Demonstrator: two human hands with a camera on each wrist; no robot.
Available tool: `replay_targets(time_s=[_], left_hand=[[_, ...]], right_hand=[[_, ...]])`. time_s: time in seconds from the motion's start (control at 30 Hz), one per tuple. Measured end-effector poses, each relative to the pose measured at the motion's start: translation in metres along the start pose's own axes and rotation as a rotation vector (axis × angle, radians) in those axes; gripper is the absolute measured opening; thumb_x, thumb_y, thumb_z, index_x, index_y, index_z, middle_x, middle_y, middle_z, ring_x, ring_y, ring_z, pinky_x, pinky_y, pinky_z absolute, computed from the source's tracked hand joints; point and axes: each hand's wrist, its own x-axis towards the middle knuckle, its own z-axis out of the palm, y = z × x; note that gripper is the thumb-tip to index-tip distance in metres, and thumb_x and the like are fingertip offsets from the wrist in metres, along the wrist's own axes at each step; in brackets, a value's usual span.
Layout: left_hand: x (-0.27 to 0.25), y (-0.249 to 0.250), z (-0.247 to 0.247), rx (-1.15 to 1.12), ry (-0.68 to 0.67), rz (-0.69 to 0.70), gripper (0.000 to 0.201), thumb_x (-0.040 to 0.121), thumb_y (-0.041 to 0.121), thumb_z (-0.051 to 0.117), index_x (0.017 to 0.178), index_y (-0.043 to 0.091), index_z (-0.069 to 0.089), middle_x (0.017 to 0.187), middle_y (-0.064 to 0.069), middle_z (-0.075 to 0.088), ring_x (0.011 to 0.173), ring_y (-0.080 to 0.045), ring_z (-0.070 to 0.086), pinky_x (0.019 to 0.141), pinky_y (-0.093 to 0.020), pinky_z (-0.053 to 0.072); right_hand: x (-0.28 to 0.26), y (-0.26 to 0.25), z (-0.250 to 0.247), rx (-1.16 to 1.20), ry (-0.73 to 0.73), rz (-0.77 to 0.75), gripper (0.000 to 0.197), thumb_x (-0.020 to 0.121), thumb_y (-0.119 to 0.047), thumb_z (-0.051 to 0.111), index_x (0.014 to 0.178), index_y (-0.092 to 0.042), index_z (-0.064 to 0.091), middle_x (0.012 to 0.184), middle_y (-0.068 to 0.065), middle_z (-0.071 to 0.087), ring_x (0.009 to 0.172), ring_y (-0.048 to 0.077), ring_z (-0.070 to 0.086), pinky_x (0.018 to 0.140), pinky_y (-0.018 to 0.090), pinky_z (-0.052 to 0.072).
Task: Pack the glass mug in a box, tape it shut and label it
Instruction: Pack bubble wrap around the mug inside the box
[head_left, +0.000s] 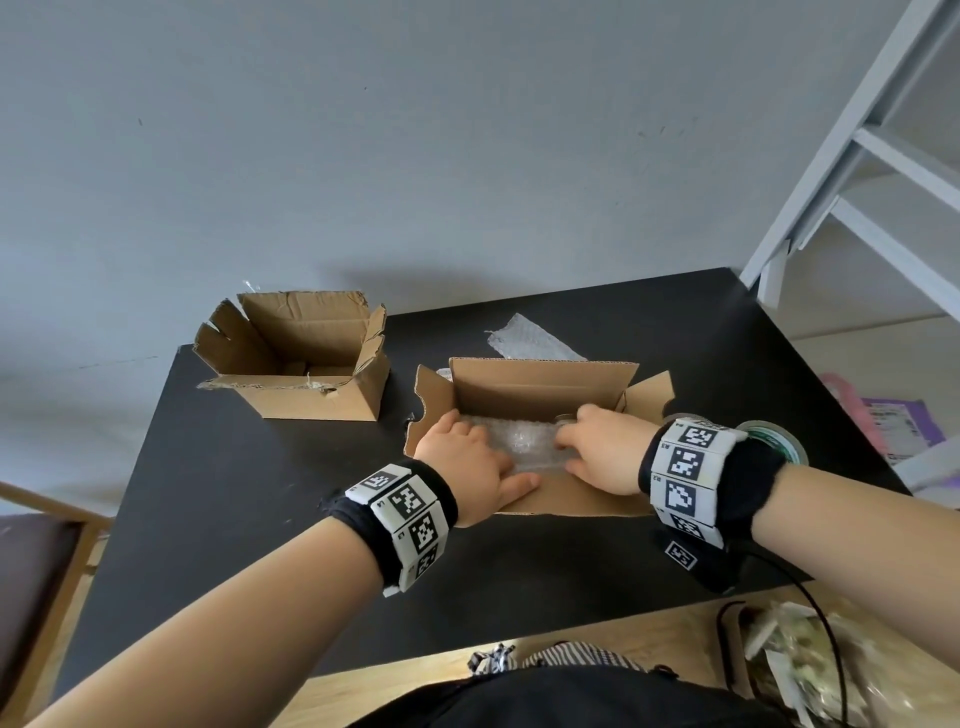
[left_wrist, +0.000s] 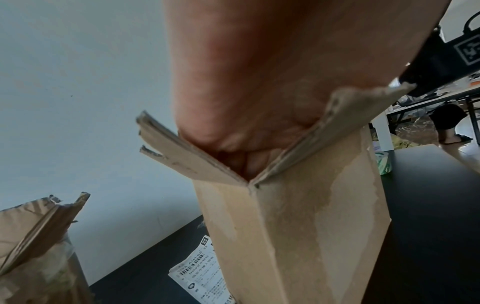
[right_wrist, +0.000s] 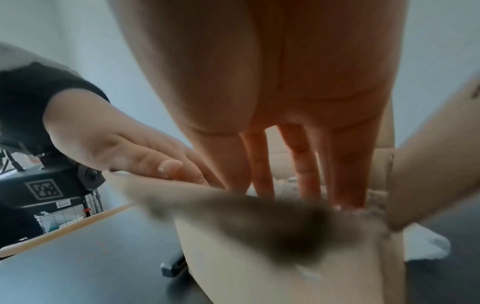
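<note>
Both hands are down inside the open box (head_left: 540, 395). Left hand (head_left: 470, 460) lies flat, fingers straight, pressing the left end of the bubble-wrap bundle (head_left: 524, 441). Right hand (head_left: 605, 449) has straight fingers on the right end, pushing down, not gripping. Mug itself isn't visible; probably inside that wrap, can't confirm through the plastic. Judging by the pose, they're seating the bundle on the box floor so it won't shift. All four flaps stand open, so closing is not yet done.

Just right of the right wrist: tape roll (head_left: 776, 441), handy for sealing. Beyond the hands, a spare wrap sheet (head_left: 535, 340). Far left of the left hand, a second, torn box (head_left: 296, 358). By the box's left side, a printed label (left_wrist: 200, 273) lies flat.

Surface is a black table (head_left: 249, 493) against a grey wall; white ladder frame (head_left: 852, 156) at right.
</note>
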Motion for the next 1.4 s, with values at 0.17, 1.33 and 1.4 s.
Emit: replay_targets(time_s=[0.17, 1.33, 1.4], left_hand=[[-0.001, 0.0, 0.0, -0.009, -0.01, 0.002, 0.063, 0.092, 0.063, 0.006, 0.124, 0.032, 0.052, 0.12, -0.002, 0.062, 0.128, -0.024, 0.045, 0.111, -0.054, -0.013], [0.003, -0.021, -0.081, -0.228, 0.172, -0.017, 0.038, 0.094, 0.051, 0.039, 0.103, 0.025, 0.066, 0.102, 0.006, 0.064, 0.093, -0.015, 0.059, 0.082, -0.033, 0.049], [0.008, -0.025, -0.1, -0.215, 0.226, -0.01, 0.036, 0.094, 0.049, 0.041, 0.108, 0.026, 0.064, 0.106, 0.006, 0.063, 0.097, -0.015, 0.058, 0.085, -0.033, 0.048]], right_hand=[[0.005, 0.004, 0.01, 0.072, -0.068, 0.0, 0.042, 0.1, -0.04, 0.028, 0.136, -0.024, 0.041, 0.132, 0.009, 0.032, 0.115, 0.027, 0.048, 0.103, 0.04, 0.038], [-0.01, 0.04, -0.05, 0.293, 0.294, -0.062, 0.029, 0.094, -0.032, 0.049, 0.098, -0.013, 0.07, 0.091, -0.005, 0.063, 0.089, 0.014, 0.061, 0.076, 0.024, 0.041], [-0.007, 0.055, -0.067, 0.343, 0.373, -0.027, 0.025, 0.094, -0.021, 0.049, 0.097, -0.008, 0.07, 0.083, -0.006, 0.061, 0.08, 0.015, 0.062, 0.072, 0.024, 0.043]])
